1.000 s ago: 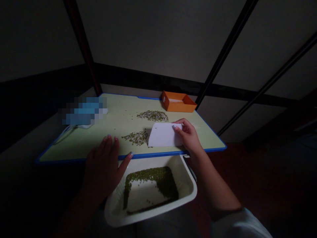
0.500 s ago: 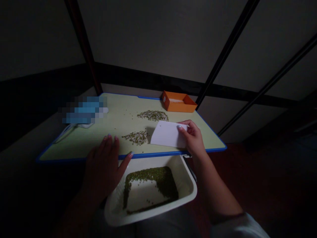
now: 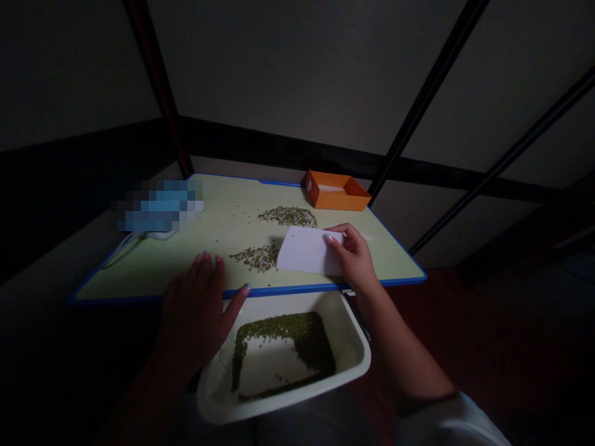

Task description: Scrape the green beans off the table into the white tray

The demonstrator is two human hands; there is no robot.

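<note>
My right hand point(image 3: 356, 254) grips a flat white scraper card point(image 3: 307, 251) by its right end, thumb on the near face. The card stands tilted on the light green table point(image 3: 153, 266), its left edge at a small pile of green beans or seeds point(image 3: 258, 257). A second pile of the same beans point(image 3: 290, 216) lies farther back. My left hand point(image 3: 199, 310) rests with fingers spread on the table's near edge, left of the near pile. Below that edge sits a white plastic basin point(image 3: 356, 356) with many green beans inside, heaped towards its back and right.
An orange open box point(image 3: 341, 197) stands at the table's back right corner. At the left, a pixelated blue object point(image 3: 162, 207) lies with a white cable point(image 3: 123, 248) running from it. A blue rim point(image 3: 297, 288) borders the table, and a panelled wall point(image 3: 288, 74) rises behind it.
My right hand has shifted slightly left with the scraper card, bringing its left edge up to the near pile. My left hand and the basin stay in place.
</note>
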